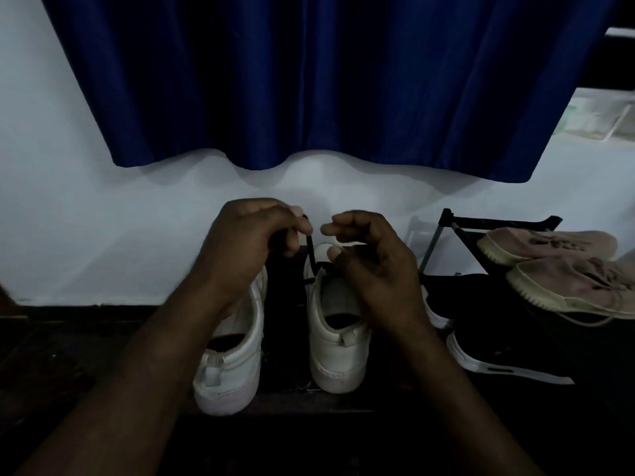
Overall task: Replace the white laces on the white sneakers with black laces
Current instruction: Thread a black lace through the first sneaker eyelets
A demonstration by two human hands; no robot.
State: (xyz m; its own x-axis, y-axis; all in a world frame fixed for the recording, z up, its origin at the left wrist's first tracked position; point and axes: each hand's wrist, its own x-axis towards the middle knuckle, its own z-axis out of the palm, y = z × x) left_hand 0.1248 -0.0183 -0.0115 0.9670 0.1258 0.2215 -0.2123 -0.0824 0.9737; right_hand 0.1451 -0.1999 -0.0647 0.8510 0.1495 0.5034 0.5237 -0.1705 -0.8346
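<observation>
Two white sneakers stand side by side on the dark floor, heels toward me: the left sneaker (233,365) and the right sneaker (338,345). A black lace (311,255) runs up from the right sneaker's front eyelets. My left hand (247,249) pinches the upper end of that lace above the shoes. Over the toe of the right sneaker my right hand (371,266) hovers with curled fingers; whether it holds the lace's other end is hidden by the fingers.
A blue curtain (309,80) hangs over the white wall behind. To the right, a black shoe rack (457,228) carries a pair of pinkish sneakers (556,262). A dark shoe with a white sole (498,369) lies on the floor beside the right sneaker.
</observation>
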